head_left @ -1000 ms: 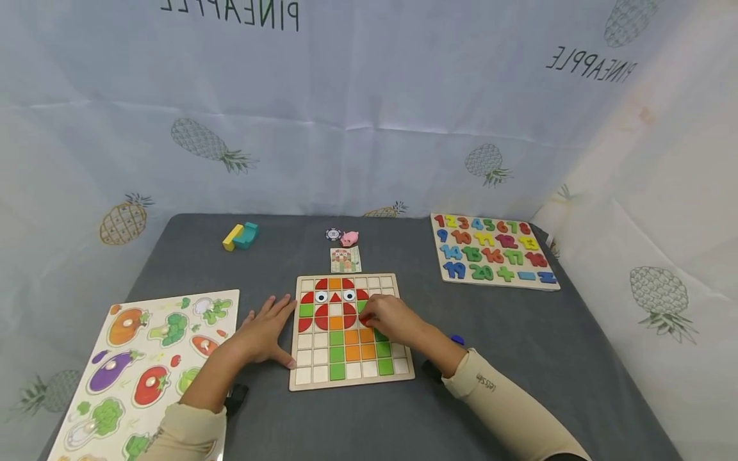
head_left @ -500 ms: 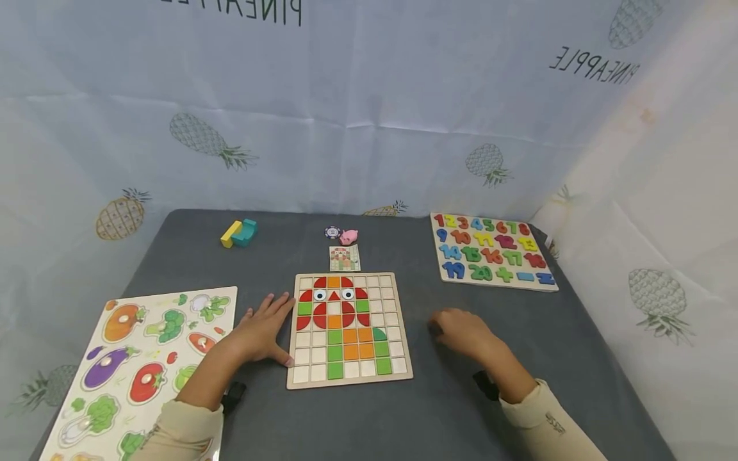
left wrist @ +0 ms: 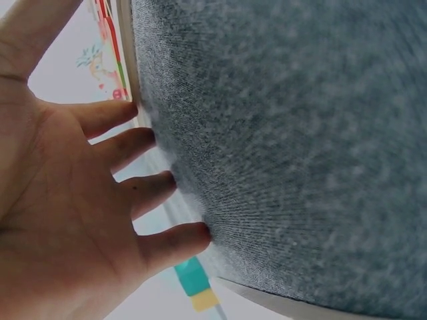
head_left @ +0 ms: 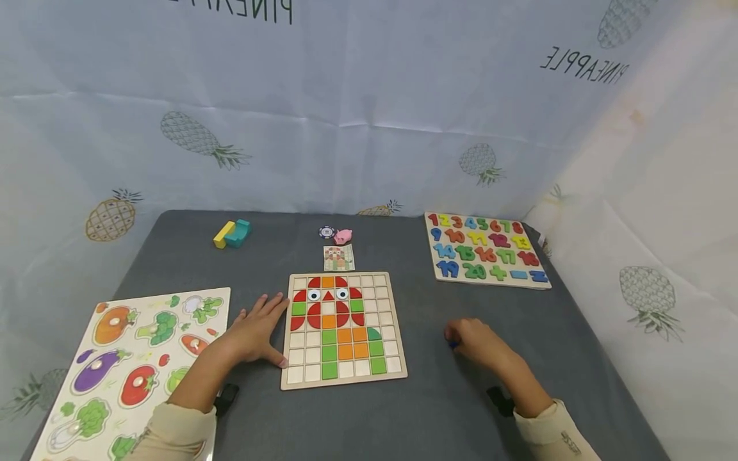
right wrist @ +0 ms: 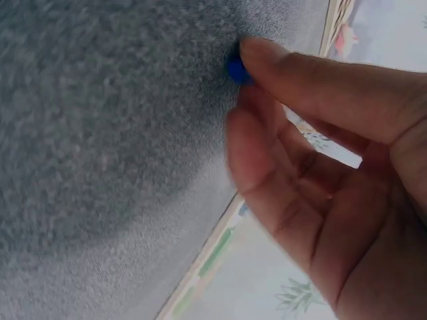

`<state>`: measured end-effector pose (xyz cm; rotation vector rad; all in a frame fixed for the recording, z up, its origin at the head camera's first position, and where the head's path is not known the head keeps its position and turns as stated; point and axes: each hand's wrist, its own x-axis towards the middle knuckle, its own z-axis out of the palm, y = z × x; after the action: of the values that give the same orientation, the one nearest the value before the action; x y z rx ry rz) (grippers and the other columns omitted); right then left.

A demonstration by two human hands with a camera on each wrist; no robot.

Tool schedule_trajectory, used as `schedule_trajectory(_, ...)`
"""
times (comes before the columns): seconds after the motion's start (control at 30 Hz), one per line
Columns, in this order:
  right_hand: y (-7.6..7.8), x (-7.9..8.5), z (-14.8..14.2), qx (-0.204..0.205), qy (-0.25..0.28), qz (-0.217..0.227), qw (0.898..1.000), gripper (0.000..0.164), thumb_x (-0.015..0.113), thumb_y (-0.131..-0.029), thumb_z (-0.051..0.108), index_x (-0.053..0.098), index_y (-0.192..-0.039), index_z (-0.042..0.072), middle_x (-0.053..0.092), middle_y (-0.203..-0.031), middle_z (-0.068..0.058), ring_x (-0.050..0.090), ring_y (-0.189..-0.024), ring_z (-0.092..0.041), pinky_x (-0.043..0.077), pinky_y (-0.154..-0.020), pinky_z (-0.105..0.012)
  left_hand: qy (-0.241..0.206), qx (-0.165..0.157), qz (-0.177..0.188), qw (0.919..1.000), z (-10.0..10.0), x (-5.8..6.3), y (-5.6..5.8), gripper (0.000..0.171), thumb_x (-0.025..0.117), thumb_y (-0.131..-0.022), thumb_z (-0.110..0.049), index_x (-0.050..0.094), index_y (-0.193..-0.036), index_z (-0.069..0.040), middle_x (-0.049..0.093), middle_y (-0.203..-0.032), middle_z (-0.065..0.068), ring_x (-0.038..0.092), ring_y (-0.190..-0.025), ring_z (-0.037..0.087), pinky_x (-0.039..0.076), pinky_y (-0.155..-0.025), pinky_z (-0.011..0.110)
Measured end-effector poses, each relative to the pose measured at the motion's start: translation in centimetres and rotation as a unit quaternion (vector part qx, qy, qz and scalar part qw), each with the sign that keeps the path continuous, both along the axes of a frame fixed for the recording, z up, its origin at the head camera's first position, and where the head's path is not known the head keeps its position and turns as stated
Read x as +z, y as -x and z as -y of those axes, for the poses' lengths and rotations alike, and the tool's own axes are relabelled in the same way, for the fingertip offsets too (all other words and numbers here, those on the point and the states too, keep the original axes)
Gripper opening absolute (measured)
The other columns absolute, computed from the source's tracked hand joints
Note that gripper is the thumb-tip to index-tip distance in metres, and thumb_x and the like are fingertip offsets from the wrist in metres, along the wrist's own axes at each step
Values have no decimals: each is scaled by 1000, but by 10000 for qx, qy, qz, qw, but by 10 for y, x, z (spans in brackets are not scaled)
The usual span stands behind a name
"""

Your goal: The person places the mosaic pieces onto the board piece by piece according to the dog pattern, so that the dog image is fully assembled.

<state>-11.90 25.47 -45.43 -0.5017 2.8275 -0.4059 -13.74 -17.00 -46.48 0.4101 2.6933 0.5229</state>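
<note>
In the head view a wooden grid board [head_left: 344, 330] holds red, green, orange and white squares and rounded pieces, with two eye pieces near its top. My left hand [head_left: 254, 333] rests at the board's left edge, fingers spread and thumb by the lower left side. The left wrist view shows those fingers [left wrist: 167, 247] apart, their tips at the cloth and board edge. Right of the board, low over the table, my right hand [head_left: 474, 339] pinches a small round blue thing [right wrist: 237, 69] between thumb and finger. Its full shape is hidden by the fingertips.
A picture card [head_left: 339, 258], a pink pig figure [head_left: 343, 237] and a poker chip [head_left: 326, 232] lie behind the board. A number puzzle [head_left: 487, 251] is at the back right, a vegetable puzzle [head_left: 135, 358] at the left, yellow and teal blocks [head_left: 232, 234] at the back left.
My right hand has left the right part of the board and moved right to the table, where it now pinches the blue thing. My left hand stays at the board's edge.
</note>
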Motion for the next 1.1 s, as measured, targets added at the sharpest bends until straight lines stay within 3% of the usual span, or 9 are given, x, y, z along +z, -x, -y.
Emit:
schedule_trajectory(0.17, 8, -1, 10, 105, 367, -89, 9992, 13, 68, -78, 6, 59, -74, 13, 53, -68, 7, 45, -59, -5, 40, -54, -23, 1, -22, 17, 10000, 1, 0, 0, 123, 84, -47, -50, 21, -144, -7, 16, -149, 17, 5, -136, 42, 9, -99, 67)
schedule_trajectory(0.27, 13, -2, 27, 179, 942, -139, 9953, 5, 65, -83, 10, 62, -84, 14, 54, -70, 8, 47, -58, -5, 41, -53, -22, -20, -33, 24, 10000, 1, 0, 0, 123, 83, -47, -50, 20, -144, -7, 15, -149, 17, 5, -136, 42, 8, -99, 67)
schedule_trajectory(0.37, 19, -6, 49, 326, 1483, -139, 9883, 9, 60, -87, 12, 62, -95, 13, 55, -73, 8, 50, -59, -5, 43, -53, -22, -19, -16, 40, 10000, 2, -1, 0, 124, 83, -47, -50, 20, -144, -7, 14, -150, 16, 4, -136, 41, 8, -99, 66)
schedule_trajectory(0.47, 23, -10, 70, 316, 1676, -115, 9853, 10, 61, -87, 14, 62, -97, 13, 57, -74, 9, 52, -61, -4, 45, -55, -21, -31, 15, 56, 10000, 3, -1, 0, 123, 84, -47, -49, 20, -144, -7, 14, -149, 16, 4, -136, 41, 7, -100, 66)
schedule_trajectory(0.63, 24, -17, 87, 157, 1540, -154, 9878, 8, 66, -83, 20, 61, -88, 16, 56, -71, 12, 51, -61, -2, 44, -55, -20, -20, 52, 107, 9999, 2, 0, 1, 123, 84, -47, -48, 20, -144, -8, 14, -150, 16, 3, -136, 41, 6, -100, 66)
schedule_trajectory(1.1, 28, -19, 90, 355, 828, -187, 9958, 12, 69, -79, 28, 61, -80, 19, 49, -69, 9, 45, -61, -6, 38, -54, -21, -63, -26, -113, 9999, 3, -3, 1, 125, 84, -45, -51, 22, -144, -7, 17, -149, 18, 6, -135, 42, 9, -99, 67)
